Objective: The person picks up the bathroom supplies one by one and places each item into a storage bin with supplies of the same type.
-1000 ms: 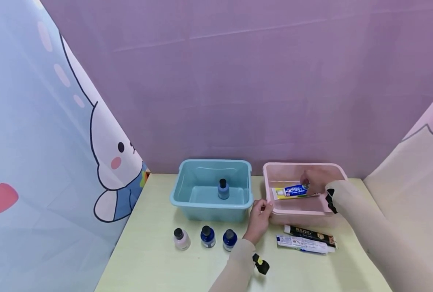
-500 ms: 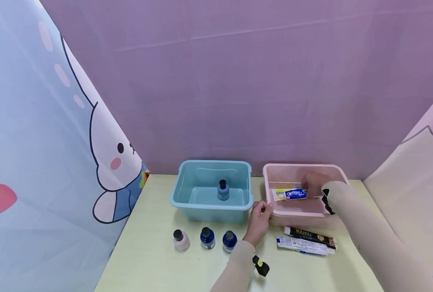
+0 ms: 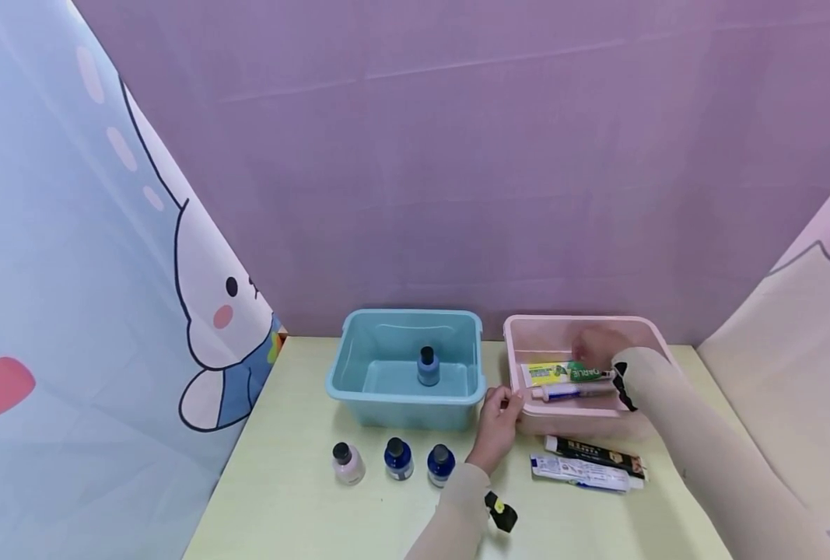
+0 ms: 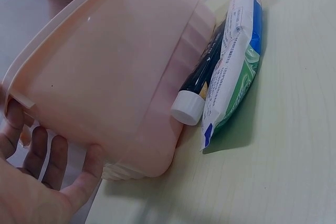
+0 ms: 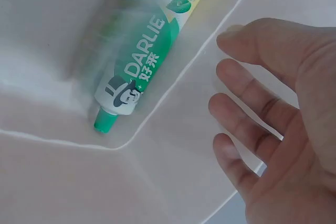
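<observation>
My left hand (image 3: 497, 426) grips the front left corner of the pink bin (image 3: 576, 408); the left wrist view shows its fingers (image 4: 56, 158) at the rim. Inside that bin is my right hand (image 3: 600, 348), and the right wrist view shows its fingers (image 5: 247, 114) apart and holding nothing. Beside them lies a green and yellow Darlie toothpaste tube (image 5: 144, 51), its green cap towards the bin's corner. A white and blue toothpaste tube (image 3: 572, 390) lies in front of it in the bin.
On the table before the pink bin lie a black toothpaste tube (image 3: 597, 455) and a white one (image 3: 583, 473). A blue bin (image 3: 404, 412) holds a dark-capped bottle (image 3: 428, 367). In front stand a pink bottle (image 3: 348, 465) and two blue bottles (image 3: 399, 459).
My right hand has let go of the blue Crest tube, which has dropped towards the bin's front. The green Darlie tube now shows. My left hand has stayed in place.
</observation>
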`<action>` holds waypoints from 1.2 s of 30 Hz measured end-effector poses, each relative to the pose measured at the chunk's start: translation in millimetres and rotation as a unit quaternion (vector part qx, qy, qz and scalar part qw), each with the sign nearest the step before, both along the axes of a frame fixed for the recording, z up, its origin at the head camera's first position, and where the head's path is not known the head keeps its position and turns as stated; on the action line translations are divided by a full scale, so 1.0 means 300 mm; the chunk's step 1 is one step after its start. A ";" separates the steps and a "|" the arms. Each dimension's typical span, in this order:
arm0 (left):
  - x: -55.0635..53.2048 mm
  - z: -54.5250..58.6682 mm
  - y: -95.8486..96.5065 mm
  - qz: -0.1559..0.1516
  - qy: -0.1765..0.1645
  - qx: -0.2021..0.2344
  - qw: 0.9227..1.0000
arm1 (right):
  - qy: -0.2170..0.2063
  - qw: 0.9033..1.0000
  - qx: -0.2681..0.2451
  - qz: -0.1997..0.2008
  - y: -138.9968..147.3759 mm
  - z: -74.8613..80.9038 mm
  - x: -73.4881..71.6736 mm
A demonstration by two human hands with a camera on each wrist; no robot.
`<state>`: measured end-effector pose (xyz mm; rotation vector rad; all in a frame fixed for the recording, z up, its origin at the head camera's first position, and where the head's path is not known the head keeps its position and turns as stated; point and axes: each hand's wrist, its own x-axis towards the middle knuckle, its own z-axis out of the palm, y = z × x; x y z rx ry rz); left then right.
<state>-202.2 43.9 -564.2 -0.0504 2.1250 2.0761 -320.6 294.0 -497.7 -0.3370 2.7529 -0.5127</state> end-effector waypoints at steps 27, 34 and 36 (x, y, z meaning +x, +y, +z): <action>-0.008 -0.007 -0.003 -0.004 0.003 -0.007 1.000 | 0.131 0.989 -0.053 0.041 -0.026 0.199 0.174; -0.010 -0.013 -0.002 -0.009 0.020 0.005 1.000 | 0.218 0.972 -0.087 0.033 -0.004 0.168 0.279; -0.010 -0.016 -0.003 -0.010 0.023 0.009 1.000 | 0.225 0.968 -0.108 0.029 0.005 0.158 0.309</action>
